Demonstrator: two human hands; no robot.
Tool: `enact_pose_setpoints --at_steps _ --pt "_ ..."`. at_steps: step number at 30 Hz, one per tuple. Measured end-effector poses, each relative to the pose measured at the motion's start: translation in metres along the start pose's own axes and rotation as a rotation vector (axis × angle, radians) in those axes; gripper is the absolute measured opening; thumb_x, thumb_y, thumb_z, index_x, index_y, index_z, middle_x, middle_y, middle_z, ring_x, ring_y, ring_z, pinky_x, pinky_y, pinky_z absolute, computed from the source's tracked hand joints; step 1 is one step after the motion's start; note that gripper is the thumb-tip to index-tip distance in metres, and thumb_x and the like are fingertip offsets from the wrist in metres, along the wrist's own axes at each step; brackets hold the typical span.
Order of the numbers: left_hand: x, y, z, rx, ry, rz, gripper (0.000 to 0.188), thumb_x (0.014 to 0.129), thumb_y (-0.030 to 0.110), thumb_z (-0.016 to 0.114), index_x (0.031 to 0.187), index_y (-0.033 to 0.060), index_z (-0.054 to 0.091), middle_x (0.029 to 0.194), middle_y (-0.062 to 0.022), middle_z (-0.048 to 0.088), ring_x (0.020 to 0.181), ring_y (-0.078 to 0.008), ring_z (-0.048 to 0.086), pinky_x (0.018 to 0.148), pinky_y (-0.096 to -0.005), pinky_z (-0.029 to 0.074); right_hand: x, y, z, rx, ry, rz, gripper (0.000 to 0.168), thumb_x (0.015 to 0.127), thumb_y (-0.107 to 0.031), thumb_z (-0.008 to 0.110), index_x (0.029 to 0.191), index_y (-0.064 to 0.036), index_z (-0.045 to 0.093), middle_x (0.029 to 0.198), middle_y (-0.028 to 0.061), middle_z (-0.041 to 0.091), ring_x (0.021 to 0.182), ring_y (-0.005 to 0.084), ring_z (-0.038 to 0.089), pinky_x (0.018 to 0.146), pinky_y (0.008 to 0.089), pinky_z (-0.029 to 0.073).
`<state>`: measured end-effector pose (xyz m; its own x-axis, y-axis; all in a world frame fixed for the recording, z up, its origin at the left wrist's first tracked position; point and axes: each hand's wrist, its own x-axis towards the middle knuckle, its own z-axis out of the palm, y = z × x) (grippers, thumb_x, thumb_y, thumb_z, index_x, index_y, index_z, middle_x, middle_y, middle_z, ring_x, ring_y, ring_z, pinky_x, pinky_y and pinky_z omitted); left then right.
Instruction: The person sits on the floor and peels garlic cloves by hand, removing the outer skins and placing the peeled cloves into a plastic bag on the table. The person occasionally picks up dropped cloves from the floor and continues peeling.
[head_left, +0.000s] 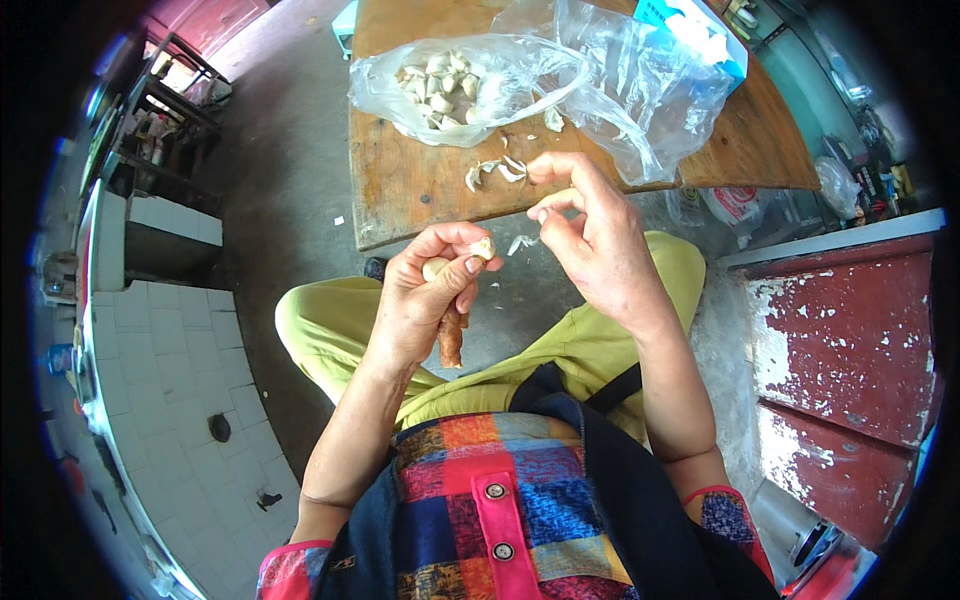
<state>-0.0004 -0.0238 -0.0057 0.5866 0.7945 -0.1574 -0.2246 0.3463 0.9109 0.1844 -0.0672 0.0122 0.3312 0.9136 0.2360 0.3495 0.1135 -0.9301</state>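
Note:
My left hand (431, 289) pinches a pale garlic clove (483, 248) between thumb and fingers. A second clove (433, 268) is tucked against the same hand. Below its fingers juts a brown, rough stick-like piece (450, 341), partly hidden by the hand. To the right, my right hand (596, 236) is raised near the table edge, index finger apart from the thumb, nothing visible in it. A thin whitish peel (521, 244) shows between the hands; whether it is falling or on the floor I cannot tell. Curled garlic skins (495, 171) lie on the wooden table (405, 195).
A clear plastic bag (375, 94) on the table contains several garlic cloves (439, 86). Beside it are a crumpled clear bag (637, 97) and a blue-and-white tissue box (724, 49). A white-tiled counter (165, 360) stands left; a peeling red cabinet (847, 337) stands right.

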Motion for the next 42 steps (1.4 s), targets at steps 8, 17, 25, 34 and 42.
enact_pose_setpoints --at_steps 8,17,25,34,42 --pt "-0.003 0.006 0.009 0.444 0.139 0.135 0.016 0.089 0.005 0.062 0.104 0.0026 0.063 0.079 -0.0014 0.062 0.052 -0.0029 0.05 0.039 -0.0203 0.04 -0.016 -0.005 0.003 0.012 -0.236 0.055 0.01 0.087 -0.004 0.063 0.094 0.002 0.065 0.073 0.0032 0.065 0.067 0.004 0.058 0.06 0.0211 0.048" --pt "-0.006 0.018 0.013 0.875 0.109 0.353 0.014 0.085 0.0 0.063 0.099 0.0025 0.064 0.082 -0.0057 0.061 0.043 -0.0093 0.056 0.034 -0.0233 0.039 -0.012 -0.001 0.006 -0.078 -0.253 -0.027 0.009 0.079 -0.012 0.068 0.081 -0.004 0.065 0.067 0.0111 0.064 0.059 0.0242 0.064 0.054 0.0335 0.048" --pt "-0.008 0.0 0.002 0.416 0.082 0.06 0.016 0.089 0.005 0.061 0.105 0.0045 0.064 0.075 -0.0013 0.06 0.045 -0.0048 0.049 0.037 -0.0197 0.039 -0.013 0.004 0.009 -0.132 -0.249 -0.081 0.009 0.078 -0.01 0.067 0.078 -0.004 0.06 0.067 0.0075 0.064 0.058 0.0182 0.063 0.052 0.0311 0.047" --pt "0.002 -0.007 -0.005 -0.174 -0.01 -0.132 0.033 0.097 0.024 0.052 0.124 0.0045 0.053 0.089 -0.0063 0.064 0.055 -0.0058 0.043 0.044 -0.0186 0.039 -0.017 0.005 0.012 -0.004 -0.191 0.083 0.013 0.078 -0.009 0.068 0.075 -0.004 0.057 0.064 0.0071 0.061 0.056 0.0155 0.061 0.052 0.0294 0.047" --pt "0.004 -0.017 -0.022 -0.396 -0.113 -0.331 0.024 0.094 0.022 0.057 0.109 0.0027 0.056 0.086 -0.0048 0.061 0.054 -0.0052 0.042 0.044 -0.0191 0.036 -0.02 0.01 0.02 -0.137 -0.202 -0.113 0.012 0.076 -0.009 0.068 0.073 -0.007 0.056 0.073 0.0064 0.063 0.061 0.0216 0.064 0.053 0.032 0.048"
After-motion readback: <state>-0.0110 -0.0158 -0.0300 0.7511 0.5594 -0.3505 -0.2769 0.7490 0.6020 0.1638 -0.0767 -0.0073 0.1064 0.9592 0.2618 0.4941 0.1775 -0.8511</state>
